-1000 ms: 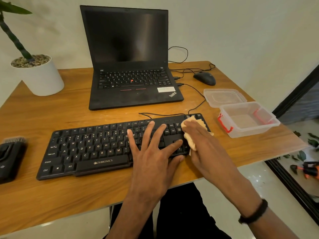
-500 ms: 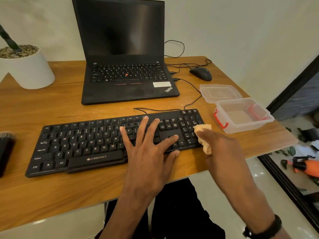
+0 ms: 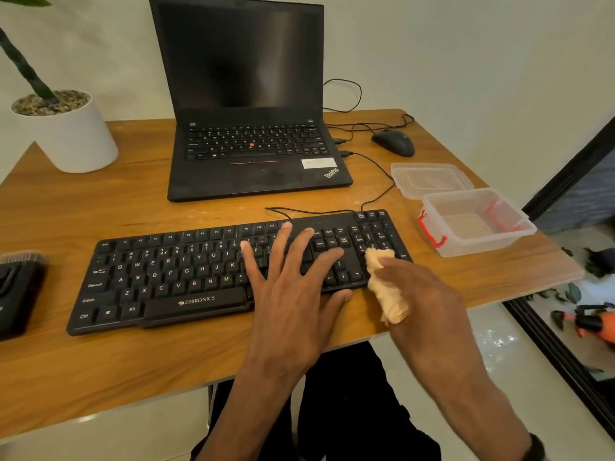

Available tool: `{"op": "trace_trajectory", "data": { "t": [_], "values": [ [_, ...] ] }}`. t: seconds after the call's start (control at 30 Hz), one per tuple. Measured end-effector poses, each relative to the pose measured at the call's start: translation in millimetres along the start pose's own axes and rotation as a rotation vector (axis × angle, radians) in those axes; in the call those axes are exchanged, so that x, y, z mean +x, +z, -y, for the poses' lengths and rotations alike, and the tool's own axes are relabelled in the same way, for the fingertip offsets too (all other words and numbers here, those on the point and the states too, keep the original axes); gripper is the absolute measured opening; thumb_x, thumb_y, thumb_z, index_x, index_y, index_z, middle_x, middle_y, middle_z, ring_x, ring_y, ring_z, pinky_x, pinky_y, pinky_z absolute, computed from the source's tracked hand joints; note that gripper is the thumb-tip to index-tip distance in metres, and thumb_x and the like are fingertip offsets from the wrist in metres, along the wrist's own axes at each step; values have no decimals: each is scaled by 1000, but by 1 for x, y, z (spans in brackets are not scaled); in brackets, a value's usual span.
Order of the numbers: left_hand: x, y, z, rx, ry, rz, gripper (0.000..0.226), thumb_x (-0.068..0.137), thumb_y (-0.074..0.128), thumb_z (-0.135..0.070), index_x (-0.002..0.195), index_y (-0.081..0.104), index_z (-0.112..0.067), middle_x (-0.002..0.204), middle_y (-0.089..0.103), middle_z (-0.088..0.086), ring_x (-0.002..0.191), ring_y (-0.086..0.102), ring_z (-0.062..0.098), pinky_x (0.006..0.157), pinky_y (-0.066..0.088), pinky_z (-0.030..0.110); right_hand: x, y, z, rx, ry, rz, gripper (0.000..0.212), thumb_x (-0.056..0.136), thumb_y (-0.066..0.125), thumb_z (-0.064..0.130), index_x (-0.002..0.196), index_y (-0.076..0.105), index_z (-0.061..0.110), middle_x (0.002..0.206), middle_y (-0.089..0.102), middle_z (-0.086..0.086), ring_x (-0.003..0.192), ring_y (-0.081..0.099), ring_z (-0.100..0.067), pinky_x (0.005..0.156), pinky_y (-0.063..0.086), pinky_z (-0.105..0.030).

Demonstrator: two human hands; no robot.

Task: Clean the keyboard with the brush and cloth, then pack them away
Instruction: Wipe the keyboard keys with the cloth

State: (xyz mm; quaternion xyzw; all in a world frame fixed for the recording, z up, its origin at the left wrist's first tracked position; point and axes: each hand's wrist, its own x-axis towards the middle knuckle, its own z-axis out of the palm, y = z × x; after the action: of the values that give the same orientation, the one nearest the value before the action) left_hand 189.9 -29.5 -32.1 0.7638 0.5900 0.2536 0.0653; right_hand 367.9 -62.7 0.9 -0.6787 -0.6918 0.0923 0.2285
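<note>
While left hand (image 3: 293, 294) lies flat on keyboard (image 3: 173, 277) | right hand (image 3: 422, 294) grip clenches cloth (image 3: 386, 287) at keyboard's right end

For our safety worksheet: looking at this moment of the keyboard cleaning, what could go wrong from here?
1. The left hand lies flat on the keyboard; keys may get pressed, and its cable seems to lead toward the laptop.
2. The right hand wipes with the cloth at the table edge; the cloth could drop.
3. The open container sits close by; a wide stroke might knock it.
</note>
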Motion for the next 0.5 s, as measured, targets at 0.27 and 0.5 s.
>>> {"op": "trace_trajectory", "data": {
  "t": [0.27, 0.5],
  "values": [
    [0, 1, -1, -69, -42, -38, 94, 85, 72, -60, 159, 18, -41, 170, 26, -8, 162, -1, 15, 124, -20, 59, 42, 8, 27, 12, -35, -23, 67, 76, 80, -3, 135, 58, 18, 126, 67, -5, 112, 62, -22, 93, 50, -30],
    [-2, 4, 3, -104, -59, -94, 119, 82, 78, -57, 165, -5, -40, 172, 19, -14, 162, -5, 14, 125, -15, 64, 33, 10, 31, -79, -254, 146, 69, 77, 75, -10, 139, 62, 17, 142, 61, -2, 137, 49, -18, 112, 30, -20]
  ]
}}
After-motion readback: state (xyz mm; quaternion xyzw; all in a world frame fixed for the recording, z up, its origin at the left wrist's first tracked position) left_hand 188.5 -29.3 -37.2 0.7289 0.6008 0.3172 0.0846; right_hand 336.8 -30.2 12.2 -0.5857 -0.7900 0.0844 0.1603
